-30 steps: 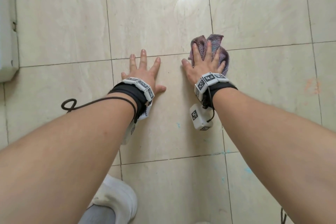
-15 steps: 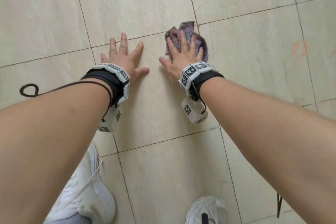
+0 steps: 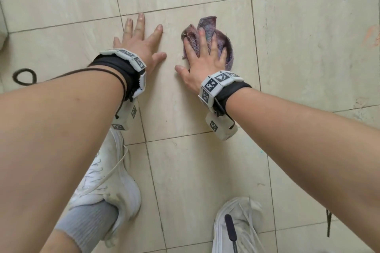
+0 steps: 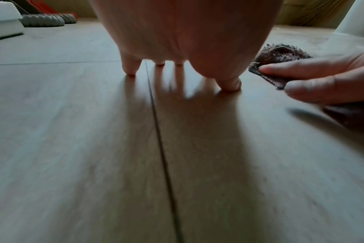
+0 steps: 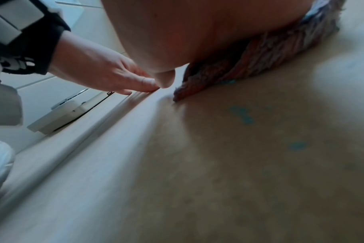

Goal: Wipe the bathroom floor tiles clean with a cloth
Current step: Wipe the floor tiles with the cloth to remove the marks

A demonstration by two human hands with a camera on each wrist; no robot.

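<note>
two hands on the floor, left hand [image 3: 141, 45] and right hand [image 3: 203, 57]; one purple cloth [image 3: 221, 41]; two white shoes [image 3: 107, 181]; two marker wristbands [image 3: 125, 57].

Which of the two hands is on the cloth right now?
The right hand: its spread fingers press the purple cloth flat on the tile. The left hand rests on bare floor beside it.

Right hand [image 5: 197, 32] up close, palm pressing down on a fuzzy purplish cloth [image 5: 260, 54] bunched against the beige floor tiles [image 5: 218, 164]. Left hand [image 5: 98, 70] flat on the floor just beside it, fingers straight, black wrist strap [image 5: 41, 47] showing. Few small blue specks [image 5: 242, 115] on the tile nearby, all pretty blurry
</note>
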